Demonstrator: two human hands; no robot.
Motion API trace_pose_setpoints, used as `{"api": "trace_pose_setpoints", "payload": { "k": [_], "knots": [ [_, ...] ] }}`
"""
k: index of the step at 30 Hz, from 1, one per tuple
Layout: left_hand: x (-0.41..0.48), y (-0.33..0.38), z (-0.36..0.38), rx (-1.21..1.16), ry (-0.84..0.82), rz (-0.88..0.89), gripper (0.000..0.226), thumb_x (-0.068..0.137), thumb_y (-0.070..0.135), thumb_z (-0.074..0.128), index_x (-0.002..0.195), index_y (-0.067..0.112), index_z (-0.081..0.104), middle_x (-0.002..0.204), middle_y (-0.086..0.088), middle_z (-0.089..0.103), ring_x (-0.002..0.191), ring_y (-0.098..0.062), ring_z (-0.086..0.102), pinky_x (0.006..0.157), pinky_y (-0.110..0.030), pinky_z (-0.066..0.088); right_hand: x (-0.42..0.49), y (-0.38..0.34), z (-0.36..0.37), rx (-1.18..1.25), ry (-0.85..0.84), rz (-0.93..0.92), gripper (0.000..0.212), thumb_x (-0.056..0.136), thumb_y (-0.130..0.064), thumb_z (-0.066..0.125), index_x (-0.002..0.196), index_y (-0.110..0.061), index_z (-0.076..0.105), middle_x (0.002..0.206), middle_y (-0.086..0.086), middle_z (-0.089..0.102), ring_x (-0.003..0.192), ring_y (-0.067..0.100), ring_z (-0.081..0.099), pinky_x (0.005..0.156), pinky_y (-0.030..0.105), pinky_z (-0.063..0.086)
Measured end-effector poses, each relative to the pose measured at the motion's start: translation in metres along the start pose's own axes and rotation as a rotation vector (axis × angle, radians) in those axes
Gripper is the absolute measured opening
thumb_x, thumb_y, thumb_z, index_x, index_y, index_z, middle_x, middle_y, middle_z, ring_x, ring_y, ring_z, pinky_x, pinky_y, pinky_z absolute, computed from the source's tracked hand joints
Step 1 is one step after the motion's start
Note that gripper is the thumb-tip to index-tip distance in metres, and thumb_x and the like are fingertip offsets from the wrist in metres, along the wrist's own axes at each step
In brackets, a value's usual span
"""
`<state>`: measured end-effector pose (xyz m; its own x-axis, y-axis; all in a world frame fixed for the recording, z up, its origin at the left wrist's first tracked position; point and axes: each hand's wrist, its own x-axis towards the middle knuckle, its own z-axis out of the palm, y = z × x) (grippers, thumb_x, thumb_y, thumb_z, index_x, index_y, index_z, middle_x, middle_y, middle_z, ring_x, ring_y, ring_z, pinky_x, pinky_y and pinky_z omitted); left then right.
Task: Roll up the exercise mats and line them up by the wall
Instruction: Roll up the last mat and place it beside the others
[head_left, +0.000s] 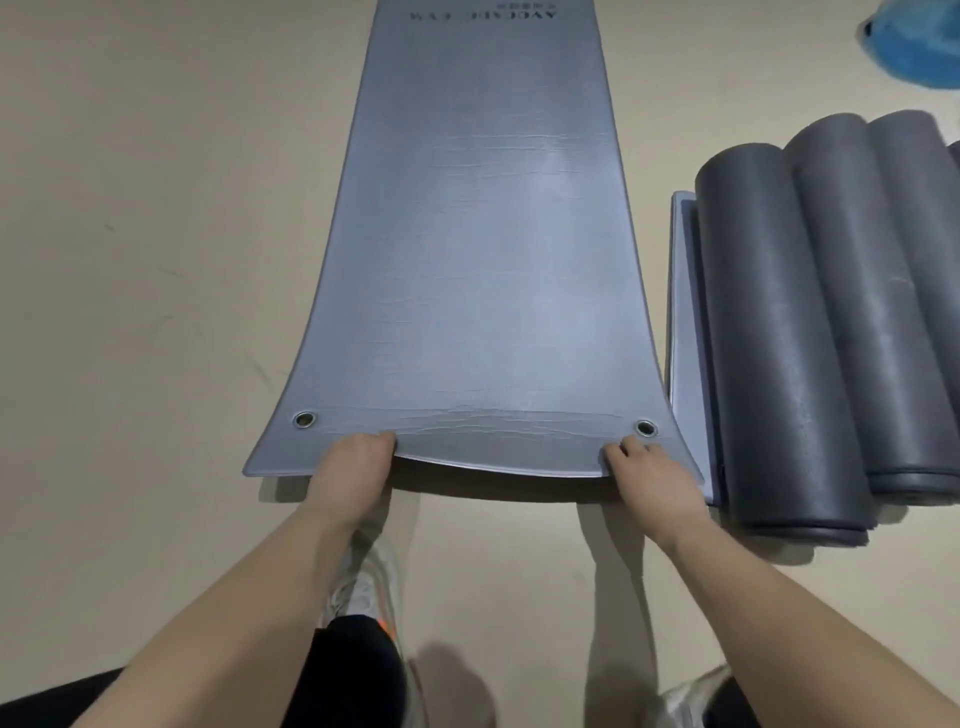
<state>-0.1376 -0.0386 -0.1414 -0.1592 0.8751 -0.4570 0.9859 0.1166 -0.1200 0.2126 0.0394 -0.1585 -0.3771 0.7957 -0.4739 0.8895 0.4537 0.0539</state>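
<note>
A long grey exercise mat (478, 249) lies flat on the beige floor, stretching away from me, with two metal eyelets near its close end. My left hand (353, 467) grips that near edge left of centre, fingers curled under it. My right hand (649, 473) grips the same edge near the right eyelet (645, 428). The edge is lifted slightly off the floor between my hands. To the right, rolled dark grey mats (810, 312) lie side by side.
A flat grey mat edge (683, 312) pokes out from under the rolled mats. A blue object (914, 41) sits at the top right corner. My shoes (363, 587) stand just behind the mat's near end. Bare floor (156, 260) spreads to the left.
</note>
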Motion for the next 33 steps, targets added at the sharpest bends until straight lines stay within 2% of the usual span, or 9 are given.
{"api": "trace_pose_setpoints", "payload": {
  "k": [2, 6, 9, 13, 17, 19, 24, 27, 33],
  "knots": [
    [-0.008, -0.013, -0.011, -0.008, 0.017, -0.006, 0.034, 0.096, 0.005, 0.05, 0.127, 0.018, 0.058, 0.116, -0.01, 0.069, 0.107, -0.032, 0.065, 0.08, -0.038, 0.048, -0.009, 0.006, -0.011, 0.07, 0.022, -0.065, 0.011, 0.105, -0.026, 0.051, 0.116, -0.026, 0.054, 0.111, -0.003, 0.053, 0.112, 0.025, 0.059, 0.073, 0.034, 0.045],
    [0.004, -0.039, -0.035, -0.144, 0.104, -0.06, 0.015, 0.105, 0.02, 0.048, 0.119, 0.018, 0.052, 0.109, -0.016, 0.068, 0.098, -0.038, 0.063, 0.069, -0.039, 0.039, 0.001, 0.008, -0.046, 0.096, 0.143, -0.035, 0.034, 0.107, -0.051, 0.037, 0.118, -0.029, 0.06, 0.105, -0.005, 0.068, 0.097, 0.024, 0.066, 0.075, 0.037, 0.054],
    [0.029, -0.038, -0.036, -0.319, 0.204, -0.146, 0.011, 0.106, 0.022, 0.05, 0.116, 0.019, 0.046, 0.103, -0.014, 0.065, 0.09, -0.036, 0.058, 0.072, -0.044, 0.046, 0.033, 0.002, -0.068, 0.043, 0.274, -0.001, 0.028, 0.107, -0.041, 0.044, 0.13, -0.025, 0.048, 0.095, 0.0, 0.07, 0.08, 0.026, 0.067, 0.07, 0.037, 0.055],
    [0.07, -0.038, -0.024, -0.198, 0.557, -0.165, 0.015, 0.093, 0.006, 0.063, 0.106, 0.014, 0.062, 0.105, -0.014, 0.057, 0.092, -0.035, 0.049, 0.076, -0.046, 0.042, 0.087, -0.015, -0.073, 0.078, 0.541, 0.005, 0.036, 0.086, -0.003, 0.069, 0.119, -0.015, 0.06, 0.115, 0.015, 0.061, 0.097, 0.037, 0.057, 0.086, 0.049, 0.048],
    [0.1, -0.042, -0.006, -0.179, 0.681, -0.131, 0.012, 0.093, 0.015, 0.068, 0.105, 0.015, 0.072, 0.11, -0.011, 0.059, 0.095, -0.036, 0.051, 0.08, -0.045, 0.04, 0.121, -0.028, -0.058, 0.051, 0.637, 0.07, 0.041, 0.068, 0.004, 0.072, 0.107, -0.008, 0.069, 0.117, 0.018, 0.06, 0.103, 0.042, 0.053, 0.099, 0.05, 0.034],
    [0.1, -0.044, 0.013, -0.284, 0.593, -0.058, 0.032, 0.097, 0.04, 0.066, 0.116, 0.015, 0.071, 0.118, -0.008, 0.061, 0.105, -0.033, 0.054, 0.091, -0.045, 0.045, 0.124, -0.035, -0.04, 0.13, 0.609, 0.027, 0.033, 0.085, -0.022, 0.062, 0.114, -0.007, 0.067, 0.113, 0.016, 0.061, 0.1, 0.041, 0.056, 0.094, 0.05, 0.043],
    [0.097, -0.058, 0.049, -0.217, 0.201, 0.125, 0.093, 0.072, 0.075, 0.066, 0.145, 0.02, 0.047, 0.14, -0.001, 0.051, 0.127, -0.027, 0.047, 0.112, -0.044, 0.036, 0.123, -0.04, -0.007, -0.085, 0.194, -0.057, 0.111, 0.065, -0.092, 0.051, 0.157, -0.036, 0.026, 0.144, 0.013, 0.04, 0.126, 0.041, 0.042, 0.103, 0.057, 0.036],
    [0.1, -0.05, 0.05, -0.189, 0.149, 0.132, 0.082, 0.078, 0.066, 0.073, 0.142, 0.021, 0.05, 0.133, -0.001, 0.059, 0.117, -0.028, 0.054, 0.105, -0.041, 0.04, 0.124, -0.044, -0.006, -0.196, 0.091, -0.064, 0.109, 0.071, -0.091, 0.053, 0.158, -0.038, 0.014, 0.143, 0.008, 0.041, 0.124, 0.037, 0.043, 0.101, 0.054, 0.037],
    [0.055, -0.044, 0.048, -0.184, -0.087, 0.122, 0.063, 0.088, 0.074, 0.057, 0.132, 0.029, 0.053, 0.12, 0.006, 0.063, 0.102, -0.021, 0.062, 0.083, -0.038, 0.052, 0.078, -0.039, 0.0, -0.082, -0.094, -0.174, 0.079, 0.087, -0.086, 0.036, 0.148, -0.036, 0.031, 0.129, 0.005, 0.054, 0.119, 0.031, 0.053, 0.097, 0.047, 0.042]
  ]
}}
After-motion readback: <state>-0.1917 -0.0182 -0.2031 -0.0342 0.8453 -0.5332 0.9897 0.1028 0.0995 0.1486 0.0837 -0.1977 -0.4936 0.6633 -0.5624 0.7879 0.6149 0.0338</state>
